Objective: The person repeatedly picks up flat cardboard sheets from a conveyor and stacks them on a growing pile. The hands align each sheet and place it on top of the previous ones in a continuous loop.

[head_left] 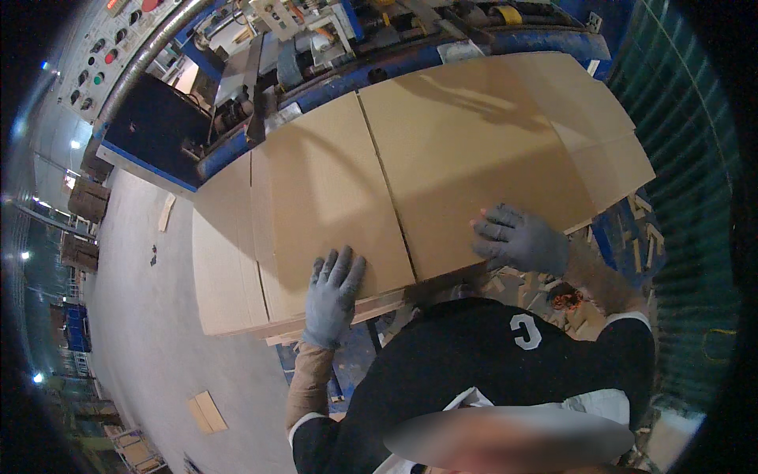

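On the stack's near edge: left hand (334, 294) and right hand (517, 238) press flat, gloved fingers (338, 267) spread apart, on the top cardboard sheet (426, 158); nothing clamped.

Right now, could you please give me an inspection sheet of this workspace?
Surface: blue machine bed, mostly covered by board.
Job's things: flat cardboard sheets stacked, creased flaps outward.
Clutter: cardboard offcuts on the grey floor; scraps by the right side.
Grippers: left hand, grey glove, flat on the stack's near edge; right hand, gloved, fingers spread on the top sheet.
Cables: nothing seen clearly.
Surroundings: control panel with buttons, upper left.
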`<state>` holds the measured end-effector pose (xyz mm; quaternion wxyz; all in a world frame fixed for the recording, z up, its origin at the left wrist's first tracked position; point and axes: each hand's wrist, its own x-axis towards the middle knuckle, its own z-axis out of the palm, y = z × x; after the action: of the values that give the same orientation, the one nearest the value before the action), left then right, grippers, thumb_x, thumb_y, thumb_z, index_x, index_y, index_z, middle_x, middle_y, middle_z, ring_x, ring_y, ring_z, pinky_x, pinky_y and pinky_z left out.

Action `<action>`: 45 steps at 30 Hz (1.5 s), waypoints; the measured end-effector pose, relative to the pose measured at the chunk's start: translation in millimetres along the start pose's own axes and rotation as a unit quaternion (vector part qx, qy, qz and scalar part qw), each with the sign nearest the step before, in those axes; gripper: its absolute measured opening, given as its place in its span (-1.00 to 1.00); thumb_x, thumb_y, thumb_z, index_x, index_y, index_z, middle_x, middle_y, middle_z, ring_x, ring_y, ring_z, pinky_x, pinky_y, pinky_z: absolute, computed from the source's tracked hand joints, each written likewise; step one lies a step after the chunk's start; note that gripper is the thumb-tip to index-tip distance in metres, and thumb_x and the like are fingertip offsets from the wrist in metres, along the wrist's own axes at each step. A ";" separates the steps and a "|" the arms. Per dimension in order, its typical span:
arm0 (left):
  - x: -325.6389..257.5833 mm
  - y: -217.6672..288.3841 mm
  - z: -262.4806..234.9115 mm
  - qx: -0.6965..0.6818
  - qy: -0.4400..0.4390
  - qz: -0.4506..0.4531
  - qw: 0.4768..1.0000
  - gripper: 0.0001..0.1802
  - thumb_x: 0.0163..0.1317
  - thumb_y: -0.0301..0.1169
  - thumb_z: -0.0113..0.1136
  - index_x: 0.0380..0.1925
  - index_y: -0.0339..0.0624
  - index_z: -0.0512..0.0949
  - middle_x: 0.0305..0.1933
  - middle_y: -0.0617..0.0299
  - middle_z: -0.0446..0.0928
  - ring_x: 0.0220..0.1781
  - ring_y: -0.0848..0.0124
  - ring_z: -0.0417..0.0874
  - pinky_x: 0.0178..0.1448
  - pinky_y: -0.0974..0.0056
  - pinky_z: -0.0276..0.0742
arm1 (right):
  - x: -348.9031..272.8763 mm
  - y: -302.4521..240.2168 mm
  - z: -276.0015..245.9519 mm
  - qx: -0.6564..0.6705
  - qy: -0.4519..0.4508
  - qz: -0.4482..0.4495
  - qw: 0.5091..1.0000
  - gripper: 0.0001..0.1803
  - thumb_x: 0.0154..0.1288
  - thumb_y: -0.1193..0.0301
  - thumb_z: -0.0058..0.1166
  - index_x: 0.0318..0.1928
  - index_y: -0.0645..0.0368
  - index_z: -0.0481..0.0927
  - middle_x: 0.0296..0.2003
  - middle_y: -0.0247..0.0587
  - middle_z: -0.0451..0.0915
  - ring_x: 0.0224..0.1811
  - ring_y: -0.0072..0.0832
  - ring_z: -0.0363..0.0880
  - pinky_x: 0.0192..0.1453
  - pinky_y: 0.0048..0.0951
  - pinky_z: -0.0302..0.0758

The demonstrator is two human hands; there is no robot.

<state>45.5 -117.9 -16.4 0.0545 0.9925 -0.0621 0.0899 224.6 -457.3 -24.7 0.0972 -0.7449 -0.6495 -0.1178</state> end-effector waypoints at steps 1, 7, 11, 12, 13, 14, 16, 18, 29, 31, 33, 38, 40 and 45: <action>1.5 -2.4 1.4 0.005 -0.038 -0.028 0.999 -0.44 0.07 -0.50 0.05 0.17 -0.10 0.42 0.34 -0.03 0.31 0.39 -0.04 0.25 0.45 -0.11 0.07 | 1.2 6.6 1.9 0.016 -0.016 -0.001 1.000 -0.52 0.12 0.06 0.10 0.03 -0.04 0.53 0.12 -0.10 0.50 0.23 -0.10 0.41 0.27 -0.05 0.35; 31.2 -37.2 8.3 0.045 0.059 -0.014 0.997 -0.39 0.09 -0.45 0.08 0.23 -0.13 0.35 0.35 -0.07 0.27 0.38 -0.04 0.26 0.44 -0.11 0.08 | 18.3 73.6 4.4 -0.022 -0.014 0.092 0.995 -0.21 0.09 -0.25 0.02 0.10 0.14 0.48 0.19 -0.01 0.43 0.28 -0.05 0.31 0.36 -0.03 0.20; 82.0 -66.6 22.5 0.051 0.084 -0.004 0.995 -0.36 0.11 -0.40 0.11 0.26 -0.16 0.31 0.34 -0.09 0.27 0.37 -0.02 0.27 0.43 -0.11 0.09 | 42.9 128.6 9.4 -0.011 -0.048 0.140 0.989 -0.12 0.10 -0.31 -0.04 0.16 0.21 0.45 0.23 0.02 0.38 0.30 -0.05 0.28 0.38 -0.06 0.17; 100.0 -78.9 25.6 0.052 0.095 -0.009 0.994 -0.37 0.12 -0.39 0.11 0.26 -0.17 0.31 0.34 -0.09 0.28 0.37 -0.01 0.27 0.42 -0.11 0.09 | 53.5 141.6 14.4 -0.008 -0.039 0.152 0.988 -0.12 0.11 -0.31 -0.05 0.17 0.20 0.44 0.24 0.02 0.37 0.29 -0.05 0.28 0.37 -0.07 0.17; 120.0 -92.4 28.4 0.058 0.118 -0.011 0.991 -0.37 0.13 -0.38 0.11 0.27 -0.17 0.30 0.33 -0.08 0.28 0.37 0.00 0.27 0.42 -0.11 0.09 | 64.7 155.3 19.7 -0.006 -0.034 0.166 0.986 -0.12 0.12 -0.31 -0.07 0.18 0.19 0.43 0.25 0.02 0.36 0.29 -0.05 0.29 0.37 -0.07 0.17; 138.0 -105.6 32.1 0.052 0.143 -0.024 0.988 -0.34 0.10 -0.37 0.17 0.27 -0.14 0.29 0.31 -0.05 0.29 0.35 0.01 0.29 0.39 -0.14 0.11 | 77.1 169.4 25.3 -0.016 -0.021 0.172 0.985 -0.12 0.13 -0.30 -0.08 0.19 0.18 0.43 0.25 0.01 0.36 0.28 -0.05 0.29 0.37 -0.07 0.18; 171.8 -130.8 39.9 0.096 0.192 -0.063 0.975 -0.31 0.08 -0.35 0.22 0.26 -0.12 0.28 0.28 -0.03 0.32 0.31 0.04 0.32 0.35 -0.17 0.15 | 104.0 191.8 41.2 -0.042 -0.020 0.199 0.979 -0.13 0.15 -0.30 -0.10 0.22 0.15 0.41 0.26 0.00 0.35 0.27 -0.06 0.31 0.36 -0.08 0.19; 201.0 -148.6 45.4 0.184 0.185 -0.142 0.955 -0.33 0.09 -0.33 0.20 0.26 -0.13 0.29 0.25 -0.04 0.34 0.28 0.05 0.35 0.33 -0.17 0.17 | 125.2 202.4 61.0 -0.119 0.063 0.255 0.957 -0.19 0.16 -0.26 -0.07 0.19 0.14 0.44 0.25 0.00 0.35 0.28 -0.07 0.29 0.36 -0.08 0.18; -64.3 -212.5 -7.8 0.009 0.282 -0.543 0.791 -0.47 0.26 -0.11 0.09 0.12 -0.23 0.45 -0.04 -0.01 0.57 -0.01 0.23 0.58 0.06 0.18 0.48 | -165.6 229.0 -43.0 -0.151 0.267 0.702 0.643 -0.52 0.26 0.18 0.08 0.11 0.17 0.47 -0.09 0.05 0.61 -0.10 -0.06 0.60 -0.03 -0.17 0.51; -140.4 -239.7 -3.4 0.092 0.131 -0.694 0.702 -0.45 0.28 -0.06 0.04 0.13 -0.20 0.48 -0.08 -0.01 0.61 -0.08 0.22 0.62 0.00 0.15 0.51 | -240.5 229.9 -57.9 -0.177 0.186 0.819 0.512 -0.66 0.32 0.29 -0.03 0.04 0.15 0.50 -0.15 0.01 0.63 -0.09 -0.12 0.62 -0.06 -0.17 0.54; -185.0 -270.0 6.2 0.009 0.144 -0.693 0.707 -0.45 0.28 -0.03 0.03 0.09 -0.20 0.52 -0.15 -0.01 0.64 -0.16 0.21 0.65 -0.08 0.12 0.53 | -293.2 233.9 -60.4 -0.201 0.119 0.830 0.506 -0.71 0.33 0.33 -0.04 0.00 0.13 0.54 -0.20 -0.03 0.65 -0.14 -0.19 0.65 -0.11 -0.20 0.57; -222.7 -322.4 11.0 -0.112 0.313 -0.666 0.668 -0.51 0.24 -0.02 0.06 -0.10 -0.20 0.62 -0.29 0.04 0.66 -0.37 0.20 0.61 -0.28 0.08 0.53 | -336.9 269.4 -74.8 -0.107 0.060 0.809 0.575 -0.69 0.34 0.32 -0.01 0.02 0.14 0.59 -0.27 -0.10 0.68 -0.17 -0.35 0.66 -0.08 -0.30 0.58; -226.3 -333.4 5.9 -0.198 0.352 -0.701 0.587 -0.54 0.22 -0.04 0.09 -0.09 -0.15 0.62 -0.26 0.09 0.66 -0.31 0.20 0.61 -0.20 0.07 0.51 | -325.9 273.2 -86.7 -0.023 0.263 0.806 0.531 -0.62 0.35 0.33 0.00 0.11 0.20 0.54 -0.20 -0.11 0.68 -0.13 -0.39 0.63 -0.01 -0.34 0.54; -241.9 -350.5 3.8 -0.385 0.516 -0.637 0.424 -0.54 0.17 -0.07 0.18 -0.03 -0.10 0.61 -0.08 0.05 0.58 -0.02 0.21 0.53 0.05 0.07 0.42 | -212.2 198.8 -96.8 0.256 0.636 0.421 0.594 -0.59 0.28 0.38 0.04 0.12 0.21 0.54 0.07 -0.20 0.56 0.03 -0.46 0.52 0.11 -0.41 0.44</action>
<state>-143.3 254.8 -99.0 0.4948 0.3930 0.5991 0.4917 389.5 -713.9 5.1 0.7109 -0.6161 -0.0402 -0.3368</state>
